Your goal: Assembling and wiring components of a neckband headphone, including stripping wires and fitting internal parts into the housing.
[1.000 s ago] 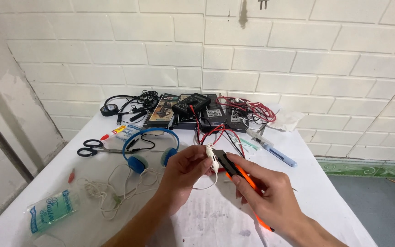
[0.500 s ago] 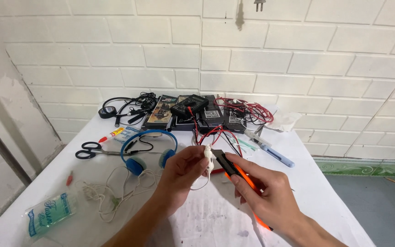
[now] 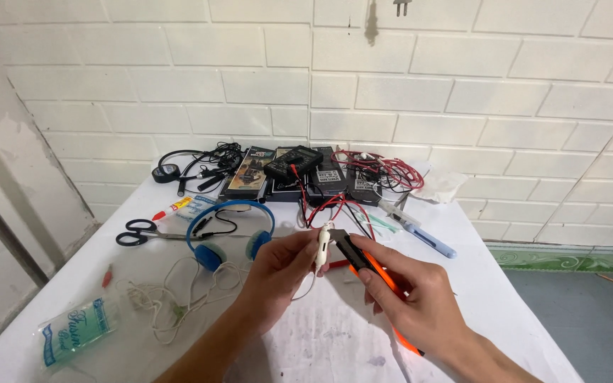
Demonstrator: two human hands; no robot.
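While my left hand (image 3: 278,266) pinches a small white earphone piece (image 3: 323,245) upright between thumb and fingertips at the centre of the head view, my right hand (image 3: 416,301) is closed around an orange-handled cutter (image 3: 377,273), whose dark tip lies just beside the white piece; I cannot tell whether they touch. A thin white cable hangs from the piece down past my left palm. Both hands hover over the white table (image 3: 477,284) in the lower middle of the frame. Left of my left hand lie blue headphones (image 3: 230,230), with black-handled scissors (image 3: 140,232) further left and a tangle of white cord (image 3: 161,301) below them. At the lower left sits a clear packet with green print (image 3: 76,333). Across the upper middle, against the white brick wall (image 3: 462,92), are a black multimeter (image 3: 292,162), dark boxes, and red and black leads (image 3: 381,170). A blue pen-like tool (image 3: 427,240) lies right of centre.
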